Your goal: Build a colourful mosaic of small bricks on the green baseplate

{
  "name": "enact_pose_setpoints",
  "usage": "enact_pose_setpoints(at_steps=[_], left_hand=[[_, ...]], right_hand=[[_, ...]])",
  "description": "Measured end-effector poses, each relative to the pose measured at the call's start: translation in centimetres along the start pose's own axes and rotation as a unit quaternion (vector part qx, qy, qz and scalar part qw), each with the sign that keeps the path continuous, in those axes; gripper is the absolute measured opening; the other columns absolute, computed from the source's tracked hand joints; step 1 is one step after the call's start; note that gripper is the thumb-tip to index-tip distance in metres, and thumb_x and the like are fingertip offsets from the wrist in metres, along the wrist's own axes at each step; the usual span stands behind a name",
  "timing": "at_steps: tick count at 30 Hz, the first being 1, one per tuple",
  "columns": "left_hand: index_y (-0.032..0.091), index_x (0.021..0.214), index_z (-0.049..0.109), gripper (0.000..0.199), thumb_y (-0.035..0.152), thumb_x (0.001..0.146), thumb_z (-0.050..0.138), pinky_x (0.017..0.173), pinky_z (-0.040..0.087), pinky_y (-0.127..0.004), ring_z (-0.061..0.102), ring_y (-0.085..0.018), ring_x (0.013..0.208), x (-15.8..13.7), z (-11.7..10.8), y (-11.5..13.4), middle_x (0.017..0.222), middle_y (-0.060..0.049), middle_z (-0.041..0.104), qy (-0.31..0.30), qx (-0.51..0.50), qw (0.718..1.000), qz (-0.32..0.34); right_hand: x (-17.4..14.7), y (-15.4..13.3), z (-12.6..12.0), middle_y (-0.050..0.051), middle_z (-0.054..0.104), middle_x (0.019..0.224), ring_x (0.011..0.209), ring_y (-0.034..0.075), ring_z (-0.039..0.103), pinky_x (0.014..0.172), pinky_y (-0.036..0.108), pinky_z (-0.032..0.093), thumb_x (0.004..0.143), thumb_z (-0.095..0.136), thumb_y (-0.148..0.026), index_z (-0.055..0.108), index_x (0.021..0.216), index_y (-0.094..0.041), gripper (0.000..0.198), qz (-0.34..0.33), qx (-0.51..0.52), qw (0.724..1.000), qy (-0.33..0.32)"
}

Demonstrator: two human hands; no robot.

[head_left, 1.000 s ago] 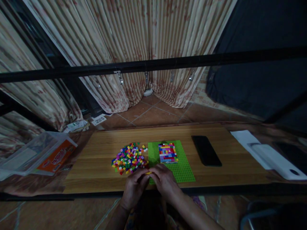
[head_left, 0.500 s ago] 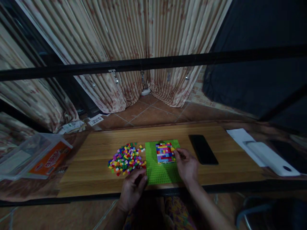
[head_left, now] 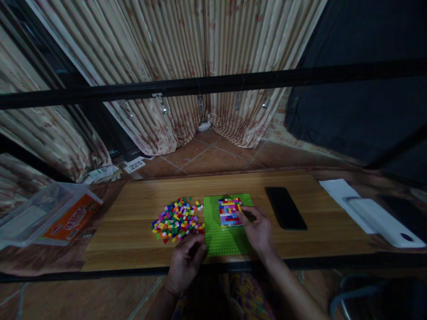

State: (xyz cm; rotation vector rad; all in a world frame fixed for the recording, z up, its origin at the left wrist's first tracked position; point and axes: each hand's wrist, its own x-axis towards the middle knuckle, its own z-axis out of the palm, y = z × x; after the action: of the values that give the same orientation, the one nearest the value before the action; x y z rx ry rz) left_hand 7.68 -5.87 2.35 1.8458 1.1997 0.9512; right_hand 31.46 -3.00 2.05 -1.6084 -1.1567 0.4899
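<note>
A small block wall of multicoloured toy bricks [head_left: 229,214] stands on the green baseplate [head_left: 216,244]. My right hand [head_left: 259,229] is at the wall's right edge, thumb and forefinger closed around a yellow brick [head_left: 238,207] at its upper right; the fingertips partly cover the brick. My left hand [head_left: 187,258] rests at the baseplate's lower left corner, just below the loose brick pile [head_left: 176,220]. Its fingers are curled with the thumb close to the forefinger, and whatever is between them is too small to make out.
A black phone [head_left: 286,208] lies right of the baseplate on the wooden table [head_left: 133,249]. Farther right are white paper [head_left: 340,191] and a white device [head_left: 383,220]. To the left is a clear plastic box [head_left: 63,189] with an orange package [head_left: 71,222].
The right fingertips have shifted slightly left and down against the wall's edge, and the yellow brick shows less. My left hand stays curled in place. The whole view has shifted a little.
</note>
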Motion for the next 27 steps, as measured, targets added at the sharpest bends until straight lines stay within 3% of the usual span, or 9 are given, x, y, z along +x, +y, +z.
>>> enact_pose_setpoints(at_steps=[4,9,18,27], left_hand=[[0.021,0.1,0.066,0.017,0.03,0.088,0.057,0.075,0.05,-0.025,0.063,-0.016,0.082,-0.1,0.1,-0.3,0.088,-0.004,0.067,0.0,-0.006,1.0,0.0],[0.021,0.101,0.066,0.018,0.029,0.089,0.057,0.074,0.051,-0.025,0.063,-0.015,0.082,-0.1,0.1,-0.4,0.088,-0.004,0.067,-0.005,-0.007,1.0,0.001],[0.02,0.101,0.065,0.017,0.028,0.089,0.056,0.078,0.051,-0.027,0.064,-0.016,0.085,-0.1,0.1,-0.4,0.091,-0.005,0.068,-0.009,-0.001,1.0,-0.005],[0.021,0.103,0.066,0.019,0.028,0.087,0.057,0.076,0.052,-0.027,0.064,-0.017,0.084,-0.2,0.2,-0.4,0.091,-0.006,0.068,0.003,-0.001,1.0,-0.006]], right_hand=[[0.6,0.7,0.3,0.009,0.072,0.09,0.084,0.022,0.065,0.078,0.036,0.05,0.077,0.063,-0.053,0.073,0.088,-0.017,0.039,0.052,0.08,0.995,0.003],[1.6,1.0,0.8,0.008,0.072,0.076,0.07,0.02,0.065,0.066,0.031,0.05,0.074,0.064,-0.055,0.072,0.084,-0.014,0.043,0.106,0.124,0.987,0.001],[2.2,1.5,1.2,0.007,0.072,0.073,0.063,0.017,0.063,0.06,0.028,0.049,0.07,0.068,-0.055,0.07,0.079,-0.014,0.041,0.103,0.124,0.987,-0.005],[1.4,1.2,1.4,0.006,0.069,0.072,0.066,0.017,0.061,0.064,0.029,0.048,0.075,0.064,-0.056,0.066,0.078,-0.016,0.04,0.071,0.081,0.994,0.017]])
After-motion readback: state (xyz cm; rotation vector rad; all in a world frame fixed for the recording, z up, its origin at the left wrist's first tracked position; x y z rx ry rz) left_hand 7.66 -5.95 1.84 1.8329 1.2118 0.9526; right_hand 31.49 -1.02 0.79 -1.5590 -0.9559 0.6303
